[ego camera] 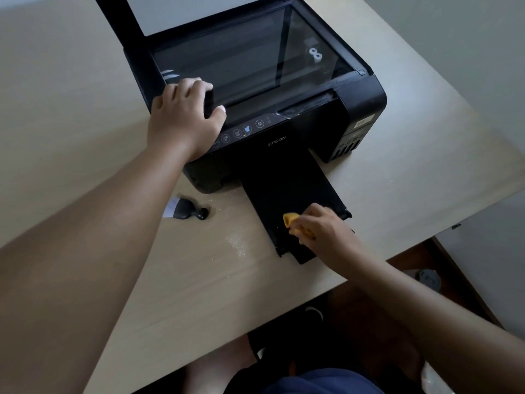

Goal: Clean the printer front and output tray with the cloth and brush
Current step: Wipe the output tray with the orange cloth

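Two bare forearms are reaching in from the near edge, and the right hand [324, 228] is curling its fingers together around a bunched yellow cloth [295, 224], pressing it down onto the black output tray [287, 194] close to the tray's outer end. That tray is sticking out from the front of the black Epson printer [312, 123], lying over the light wooden table [397, 180] and pointing toward the near edge. Up at the printer's front left corner, the left hand [181, 120] is resting palm down, with its fingers bent over the edge of the scanner glass [241, 61] and its thumb lying near the control panel [244, 130]; it is bracing the machine rather than gripping any tool. Behind the glass, the scanner lid [119, 12] is standing raised. Just left of the tray, the small black-handled brush [186, 211] is lying on the table, apart from both hands and partly hidden by the left forearm. Pale crumbs or dust [237, 243] are lying scattered on the tabletop between the brush and the tray.
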Motion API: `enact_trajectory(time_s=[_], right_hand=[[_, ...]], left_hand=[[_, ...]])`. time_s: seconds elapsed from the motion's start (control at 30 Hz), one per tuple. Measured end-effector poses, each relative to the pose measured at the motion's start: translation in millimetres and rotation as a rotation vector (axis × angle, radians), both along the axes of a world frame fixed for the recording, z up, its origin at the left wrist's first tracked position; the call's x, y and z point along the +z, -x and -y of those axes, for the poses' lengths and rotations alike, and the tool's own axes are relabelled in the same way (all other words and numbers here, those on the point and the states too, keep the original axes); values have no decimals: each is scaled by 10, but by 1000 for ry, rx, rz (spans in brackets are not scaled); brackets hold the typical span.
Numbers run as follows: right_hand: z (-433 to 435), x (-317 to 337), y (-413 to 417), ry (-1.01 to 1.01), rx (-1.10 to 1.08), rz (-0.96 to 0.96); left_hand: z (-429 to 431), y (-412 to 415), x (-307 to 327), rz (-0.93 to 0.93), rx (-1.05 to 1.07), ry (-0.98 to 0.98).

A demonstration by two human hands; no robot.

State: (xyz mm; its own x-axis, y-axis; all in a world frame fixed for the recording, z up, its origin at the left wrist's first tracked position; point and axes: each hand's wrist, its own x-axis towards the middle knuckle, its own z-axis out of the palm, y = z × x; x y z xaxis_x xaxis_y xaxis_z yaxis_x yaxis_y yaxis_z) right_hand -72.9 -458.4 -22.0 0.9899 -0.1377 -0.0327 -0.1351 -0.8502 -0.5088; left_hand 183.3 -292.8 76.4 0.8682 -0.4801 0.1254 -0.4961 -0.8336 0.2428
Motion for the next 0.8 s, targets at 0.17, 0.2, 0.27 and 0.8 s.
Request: enact_trajectory(time_s=[0.17,0.2,0.27,0.8], right_hand=[[-365,-92,-111,-9,-222,94],[-403,-124,-76,-13,-147,84],[-327,-125,11,-10,13,39],[22,-46,42,-12,313,4]], left_hand=[[-5,-1,2,-1,2,-1],[-3,0,2,-2,2,-5],[-1,-4,0,-5,0,-10],[-12,-5,-23,-4,1,-13]])
